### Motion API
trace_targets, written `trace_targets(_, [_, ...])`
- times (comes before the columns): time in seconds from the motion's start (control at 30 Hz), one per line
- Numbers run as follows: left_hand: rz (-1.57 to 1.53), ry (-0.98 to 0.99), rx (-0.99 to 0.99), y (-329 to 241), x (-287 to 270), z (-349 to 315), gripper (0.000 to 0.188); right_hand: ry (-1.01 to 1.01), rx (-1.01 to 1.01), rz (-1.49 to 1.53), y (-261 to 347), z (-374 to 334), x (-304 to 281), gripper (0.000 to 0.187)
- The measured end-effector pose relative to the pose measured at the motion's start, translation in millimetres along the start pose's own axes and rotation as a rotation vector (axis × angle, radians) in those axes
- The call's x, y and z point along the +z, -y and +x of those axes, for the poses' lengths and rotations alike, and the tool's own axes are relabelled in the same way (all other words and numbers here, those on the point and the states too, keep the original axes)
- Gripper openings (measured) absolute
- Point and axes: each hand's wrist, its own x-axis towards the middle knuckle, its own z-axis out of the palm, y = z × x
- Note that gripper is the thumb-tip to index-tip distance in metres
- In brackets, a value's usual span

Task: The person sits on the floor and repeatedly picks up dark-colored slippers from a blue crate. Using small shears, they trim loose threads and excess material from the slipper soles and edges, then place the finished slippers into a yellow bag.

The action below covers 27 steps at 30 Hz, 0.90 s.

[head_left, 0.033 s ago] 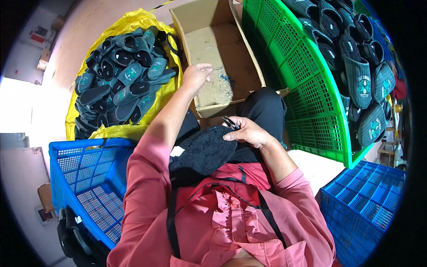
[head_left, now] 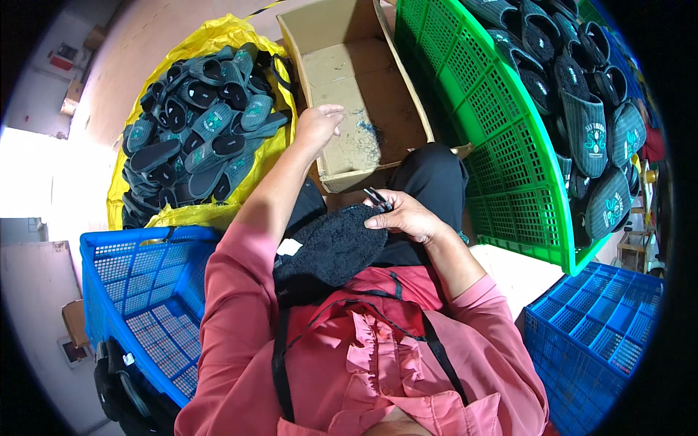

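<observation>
Lengthwise, the black fleecy slipper [head_left: 334,247] slants up toward the right.

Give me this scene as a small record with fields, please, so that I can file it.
Left grip: raised over the left side of the cardboard box, fingers bent; whether it pinches anything is unclear
Right grip: holds a small two-pronged tool, thumb on a black fleecy piece
Fleecy piece detail: white patch near its left end
Left side: yellow bag heaped with slippers; blue crate nearer
Right side: green crate with more slippers; second blue crate nearer
</observation>
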Motion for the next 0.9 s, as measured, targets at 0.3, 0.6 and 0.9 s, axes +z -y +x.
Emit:
trace_targets(0.3, [0.149, 0.601, -0.117, 5.3, -81.9, -72.7, 0.037, -0.366, -0.349, 0.155, 3.8, -6.4, -4.5, 0.03])
trace_targets(0.6, [0.458, 0.589, 0.27, -32.1, -63.3, -172.4, 0.085, -0.396, -0.604, 0.006, -8.0, -4.5, -1.7, 0.034])
trace_targets(0.9, [0.763, -0.135, 0.691, -8.0, -35.0, -204.2, 0.067, -0.578, -0.175, 0.309, 23.1, -9.8, 2.7, 0.03])
